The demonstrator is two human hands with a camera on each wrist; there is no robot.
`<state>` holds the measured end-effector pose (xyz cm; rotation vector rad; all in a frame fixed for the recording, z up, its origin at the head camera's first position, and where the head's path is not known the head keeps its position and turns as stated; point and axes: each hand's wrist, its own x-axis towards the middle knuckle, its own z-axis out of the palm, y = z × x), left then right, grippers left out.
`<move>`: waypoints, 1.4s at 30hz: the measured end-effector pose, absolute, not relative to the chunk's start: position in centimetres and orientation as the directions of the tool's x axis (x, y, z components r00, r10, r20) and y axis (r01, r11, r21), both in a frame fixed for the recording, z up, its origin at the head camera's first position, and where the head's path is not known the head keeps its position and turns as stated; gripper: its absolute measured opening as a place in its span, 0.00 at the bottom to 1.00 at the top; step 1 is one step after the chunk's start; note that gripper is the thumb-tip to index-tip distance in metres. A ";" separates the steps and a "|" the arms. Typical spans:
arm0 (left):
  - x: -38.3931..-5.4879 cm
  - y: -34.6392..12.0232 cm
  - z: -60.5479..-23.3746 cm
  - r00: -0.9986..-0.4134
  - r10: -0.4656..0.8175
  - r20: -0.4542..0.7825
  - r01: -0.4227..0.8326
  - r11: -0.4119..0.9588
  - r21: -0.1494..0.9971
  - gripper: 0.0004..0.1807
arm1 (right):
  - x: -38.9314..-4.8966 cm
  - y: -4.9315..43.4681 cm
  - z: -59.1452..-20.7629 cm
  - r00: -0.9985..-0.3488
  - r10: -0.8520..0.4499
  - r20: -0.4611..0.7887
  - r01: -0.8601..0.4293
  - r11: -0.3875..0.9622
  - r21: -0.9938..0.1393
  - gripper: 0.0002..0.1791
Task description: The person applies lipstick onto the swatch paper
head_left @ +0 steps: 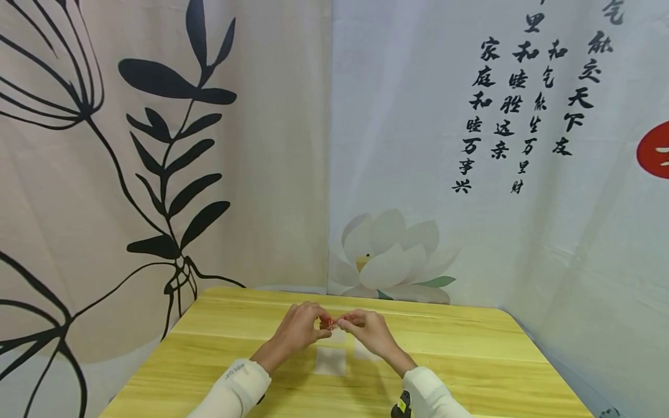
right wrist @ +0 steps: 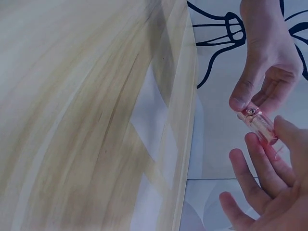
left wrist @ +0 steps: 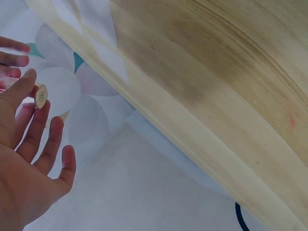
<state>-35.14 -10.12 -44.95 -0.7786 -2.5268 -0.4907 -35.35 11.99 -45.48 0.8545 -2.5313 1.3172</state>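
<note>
Our left grip [head_left: 301, 327] pinches one end of a small, see-through pink cylinder [right wrist: 262, 126] between thumb and fingers; to the right, our right grip [head_left: 369, 331] pinches its other end. We hold it over the far half of the yellow, wood-grained bench [head_left: 460, 360], a pale square patch [head_left: 331, 361] lying nearer than both grips.

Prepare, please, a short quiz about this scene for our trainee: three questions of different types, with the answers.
1. True or false: the left hand and the right hand both hold the small pink transparent item.
2. What lies on the table? a) a red cup b) white squares c) a black pen
3. Complete: in the head view, the black plant drawing is to the ___ of the Chinese writing.

Key: 1 true; 2 b; 3 left.
</note>
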 end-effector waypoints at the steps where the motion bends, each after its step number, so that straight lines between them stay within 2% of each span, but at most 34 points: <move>1: -35.2 -10.2 -45.0 -0.737 0.439 0.514 0.599 0.776 0.197 0.08 | -35.4 12.0 -45.5 -0.823 -0.412 0.390 -0.556 0.448 -0.700 0.14; 18: -34.9 -10.2 -44.8 -0.736 0.452 0.504 0.618 0.752 0.229 0.06 | -35.2 12.1 -45.3 -0.818 -0.413 0.401 -0.567 0.462 -0.682 0.14; 27: -34.7 -10.0 -44.6 -0.732 0.441 0.519 0.603 0.773 0.194 0.07 | -35.1 12.4 -45.1 -0.821 -0.395 0.411 -0.566 0.481 -0.669 0.15; 42: -34.6 -9.9 -44.4 -0.729 0.455 0.511 0.617 0.761 0.202 0.06 | -35.0 12.6 -45.0 -0.824 -0.404 0.396 -0.562 0.501 -0.658 0.16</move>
